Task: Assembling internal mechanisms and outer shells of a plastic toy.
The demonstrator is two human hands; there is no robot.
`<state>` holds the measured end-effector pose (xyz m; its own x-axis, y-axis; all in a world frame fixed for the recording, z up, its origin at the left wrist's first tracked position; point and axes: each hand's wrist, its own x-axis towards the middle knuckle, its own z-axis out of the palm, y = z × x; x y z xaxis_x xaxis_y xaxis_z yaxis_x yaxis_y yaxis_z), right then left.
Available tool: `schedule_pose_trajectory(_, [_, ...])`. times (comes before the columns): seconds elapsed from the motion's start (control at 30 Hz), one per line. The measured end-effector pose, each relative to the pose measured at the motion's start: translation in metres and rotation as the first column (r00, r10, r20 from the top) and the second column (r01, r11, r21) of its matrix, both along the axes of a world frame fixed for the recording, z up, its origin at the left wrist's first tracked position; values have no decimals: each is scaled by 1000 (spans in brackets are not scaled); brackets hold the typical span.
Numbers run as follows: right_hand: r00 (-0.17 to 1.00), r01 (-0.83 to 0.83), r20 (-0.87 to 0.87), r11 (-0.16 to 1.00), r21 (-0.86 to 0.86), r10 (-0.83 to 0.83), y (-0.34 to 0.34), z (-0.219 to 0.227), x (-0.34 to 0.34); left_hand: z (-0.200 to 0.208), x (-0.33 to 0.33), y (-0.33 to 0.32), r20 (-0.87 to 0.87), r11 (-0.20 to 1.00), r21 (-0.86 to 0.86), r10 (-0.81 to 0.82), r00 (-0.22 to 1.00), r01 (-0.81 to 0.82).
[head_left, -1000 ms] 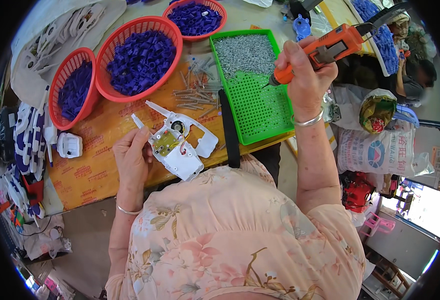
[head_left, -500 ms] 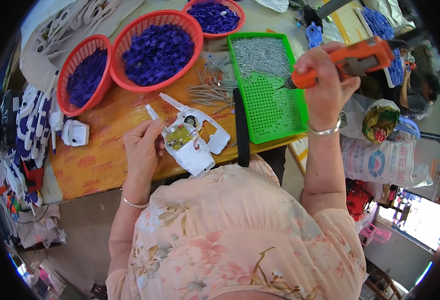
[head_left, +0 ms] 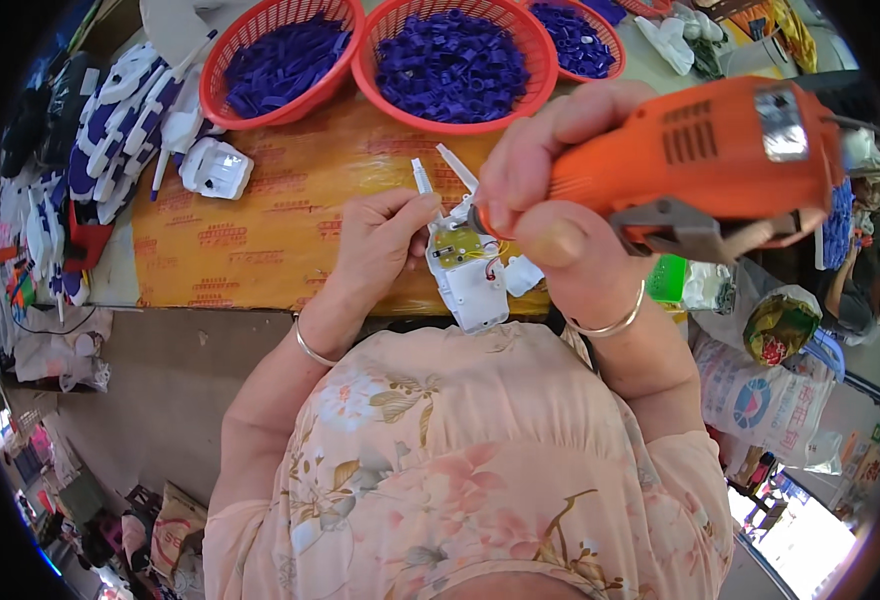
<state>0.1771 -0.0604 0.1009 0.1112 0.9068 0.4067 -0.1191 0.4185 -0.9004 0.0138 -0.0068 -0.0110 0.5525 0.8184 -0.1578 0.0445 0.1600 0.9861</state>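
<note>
My right hand (head_left: 570, 190) is wrapped round an orange electric screwdriver (head_left: 680, 155) with a grey lever on its side. The tool's front end comes down over a white plastic housing (head_left: 475, 298), and its tip is hidden there. Inside the housing shows a yellow-green circuit board (head_left: 457, 248) with thin wires. My left hand (head_left: 385, 235) pinches the housing at its left edge, below two narrow white prongs. Part of the housing's right side lies behind my right hand.
Red baskets of purple plastic parts (head_left: 450, 70) stand along the far side of the table (head_left: 220, 250). White and purple pieces (head_left: 120, 130) pile up at the left, near a white cup-shaped part (head_left: 216, 168). A green tray (head_left: 668, 279) shows partly beyond my right wrist.
The screwdriver has moved from over the green tray, left to the housing. The view has shifted right, so the baskets and table now sit differently. My left hand keeps its pinch.
</note>
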Motion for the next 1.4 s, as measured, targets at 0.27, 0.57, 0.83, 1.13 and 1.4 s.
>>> schedule_pose_trajectory(0.27, [995,99,6,987,-125,-99,10,0,-17,-2,1,2,15,999,34,6,1000,-7])
schedule_pose_trajectory(0.57, [993,108,70,986,-131,-99,14,-3,-15,-2,3,2,-6,1000,-16,7,1000,-7])
schedule_pose_trajectory(0.83, [986,98,143,992,-84,-85,16,-6,-13,6,1,2,66,999,-46,4,998,-1])
schedule_pose_trajectory(1.13, [978,-44,205,998,55,32,17,-18,-12,10,0,0,3,990,-141,-2,1000,3])
schedule_pose_trajectory(1.4, [946,-5,324,999,52,-12,14,-22,-7,9,-2,0,25,997,-76,-22,999,24])
